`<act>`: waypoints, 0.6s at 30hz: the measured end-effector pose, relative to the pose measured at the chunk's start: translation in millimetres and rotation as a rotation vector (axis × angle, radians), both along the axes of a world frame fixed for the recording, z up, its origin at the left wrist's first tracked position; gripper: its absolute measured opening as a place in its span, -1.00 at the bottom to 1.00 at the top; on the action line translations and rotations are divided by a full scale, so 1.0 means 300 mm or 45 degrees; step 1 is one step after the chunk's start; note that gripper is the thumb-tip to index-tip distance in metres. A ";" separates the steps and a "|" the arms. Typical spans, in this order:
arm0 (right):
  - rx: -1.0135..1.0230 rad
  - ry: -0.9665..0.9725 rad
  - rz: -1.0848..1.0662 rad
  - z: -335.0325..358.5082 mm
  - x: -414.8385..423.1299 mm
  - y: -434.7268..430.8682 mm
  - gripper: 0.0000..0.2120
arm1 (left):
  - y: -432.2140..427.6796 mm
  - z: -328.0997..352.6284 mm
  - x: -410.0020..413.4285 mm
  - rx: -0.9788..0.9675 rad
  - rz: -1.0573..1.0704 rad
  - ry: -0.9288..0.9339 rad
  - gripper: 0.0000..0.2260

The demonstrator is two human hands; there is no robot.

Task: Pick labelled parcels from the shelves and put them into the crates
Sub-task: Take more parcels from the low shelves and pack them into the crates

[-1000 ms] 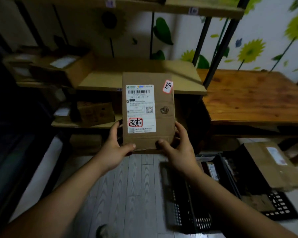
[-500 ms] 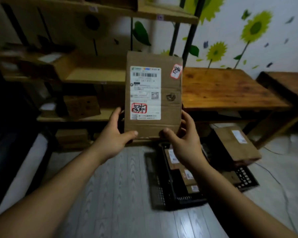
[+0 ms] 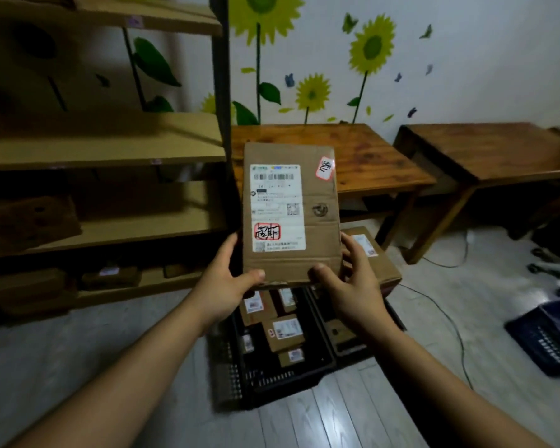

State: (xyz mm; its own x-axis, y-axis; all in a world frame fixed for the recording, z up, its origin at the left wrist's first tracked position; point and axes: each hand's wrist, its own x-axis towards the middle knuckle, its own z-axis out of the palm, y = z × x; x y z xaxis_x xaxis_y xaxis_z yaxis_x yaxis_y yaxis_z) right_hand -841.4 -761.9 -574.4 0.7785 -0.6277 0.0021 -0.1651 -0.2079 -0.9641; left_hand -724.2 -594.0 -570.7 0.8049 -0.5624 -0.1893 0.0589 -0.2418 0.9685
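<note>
Parcel shifted over crate | arms outstretched | left hand, right hand pinch its bottom corners

brown parcel, white label, black crate, yellow sunflower wall

Sunflower wall, wood tables, grey flr.

A makeshift parcel storeroom in a home-like room is shown: cardboard boxes are kept on open shelving, labelled parcels are packed in black crates on the plank floor, and sunflower decals are stuck on the wall above wooden tables.
</note>
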 end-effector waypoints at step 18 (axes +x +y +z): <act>0.141 0.330 0.280 -0.450 0.227 -0.251 -0.37 | -0.207 -0.518 0.152 0.146 0.227 0.344 -0.28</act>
